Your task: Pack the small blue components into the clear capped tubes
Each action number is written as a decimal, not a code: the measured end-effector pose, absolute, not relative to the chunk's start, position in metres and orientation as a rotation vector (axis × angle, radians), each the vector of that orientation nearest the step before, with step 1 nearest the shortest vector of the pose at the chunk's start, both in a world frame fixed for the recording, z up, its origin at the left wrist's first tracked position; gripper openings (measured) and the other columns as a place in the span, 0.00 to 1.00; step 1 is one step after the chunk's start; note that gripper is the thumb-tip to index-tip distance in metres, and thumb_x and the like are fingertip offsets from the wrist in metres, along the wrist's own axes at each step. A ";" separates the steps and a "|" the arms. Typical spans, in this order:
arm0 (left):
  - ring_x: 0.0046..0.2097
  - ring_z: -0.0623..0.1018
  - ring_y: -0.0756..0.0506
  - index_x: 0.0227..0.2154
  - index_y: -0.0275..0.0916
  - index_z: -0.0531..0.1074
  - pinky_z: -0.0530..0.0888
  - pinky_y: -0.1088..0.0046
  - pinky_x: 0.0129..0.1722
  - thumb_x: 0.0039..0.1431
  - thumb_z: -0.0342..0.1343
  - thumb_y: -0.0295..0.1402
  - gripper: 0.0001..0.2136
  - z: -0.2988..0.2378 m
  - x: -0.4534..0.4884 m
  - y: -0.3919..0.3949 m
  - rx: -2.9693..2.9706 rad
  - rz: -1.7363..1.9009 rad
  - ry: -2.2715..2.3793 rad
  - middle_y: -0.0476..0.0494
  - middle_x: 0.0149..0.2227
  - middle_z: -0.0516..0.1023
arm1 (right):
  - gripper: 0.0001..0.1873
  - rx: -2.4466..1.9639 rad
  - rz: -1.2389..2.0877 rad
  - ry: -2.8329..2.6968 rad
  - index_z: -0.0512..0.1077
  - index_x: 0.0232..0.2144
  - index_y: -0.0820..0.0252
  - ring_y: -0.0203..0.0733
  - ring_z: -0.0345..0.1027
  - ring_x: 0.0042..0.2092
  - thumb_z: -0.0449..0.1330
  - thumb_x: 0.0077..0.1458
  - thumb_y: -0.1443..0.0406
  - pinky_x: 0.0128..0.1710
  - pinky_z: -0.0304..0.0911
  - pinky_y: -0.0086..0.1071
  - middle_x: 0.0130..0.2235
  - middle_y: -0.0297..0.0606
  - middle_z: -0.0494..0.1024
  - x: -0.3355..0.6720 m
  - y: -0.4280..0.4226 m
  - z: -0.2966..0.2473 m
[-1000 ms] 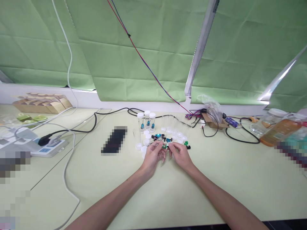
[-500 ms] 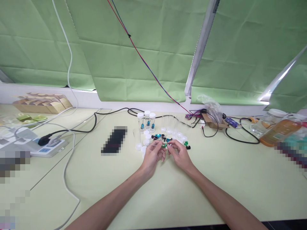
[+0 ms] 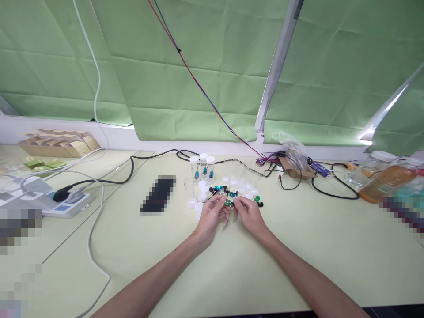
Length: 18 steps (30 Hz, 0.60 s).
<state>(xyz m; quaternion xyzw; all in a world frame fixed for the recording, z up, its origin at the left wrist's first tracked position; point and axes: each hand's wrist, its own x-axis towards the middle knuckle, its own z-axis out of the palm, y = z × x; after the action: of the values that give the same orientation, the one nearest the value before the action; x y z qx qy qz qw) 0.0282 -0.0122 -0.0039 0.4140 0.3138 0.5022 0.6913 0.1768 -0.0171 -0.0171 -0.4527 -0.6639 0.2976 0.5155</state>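
Note:
My left hand pinches a small green part with a thin rod sticking out to the left. My right hand is closed at the part's right end, where a dark tip shows between the fingers; what exactly it grips is too small to make out. Just beyond my fingers lie loose blue parts and black parts. More green pieces and a black piece rest right of my right hand. Behind stand capped clear tubes with blue parts inside.
Open clear tubes and white caps surround the parts. A blurred dark rectangle lies to the left, near a power strip with cables. At the back right are a cardboard box and an orange bottle.
My right hand's fingers have curled and drawn slightly right, so a dark tip now shows at the green part's end. My left hand has barely moved.

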 end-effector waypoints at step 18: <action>0.22 0.70 0.52 0.33 0.37 0.69 0.65 0.77 0.19 0.55 0.61 0.42 0.13 -0.007 0.027 -0.009 0.930 1.136 0.721 0.49 0.25 0.72 | 0.11 -1.018 0.715 -1.594 0.70 0.34 0.59 0.39 0.68 0.30 0.55 0.62 0.58 0.34 0.64 0.31 0.27 0.33 0.72 0.179 -0.016 -0.017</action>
<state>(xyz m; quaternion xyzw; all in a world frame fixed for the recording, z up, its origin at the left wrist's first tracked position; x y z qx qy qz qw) 0.0271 -0.0085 -0.0065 0.4148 0.3218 0.5068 0.6838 0.1789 -0.0165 -0.0171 -0.4267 -0.6681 0.2995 0.5309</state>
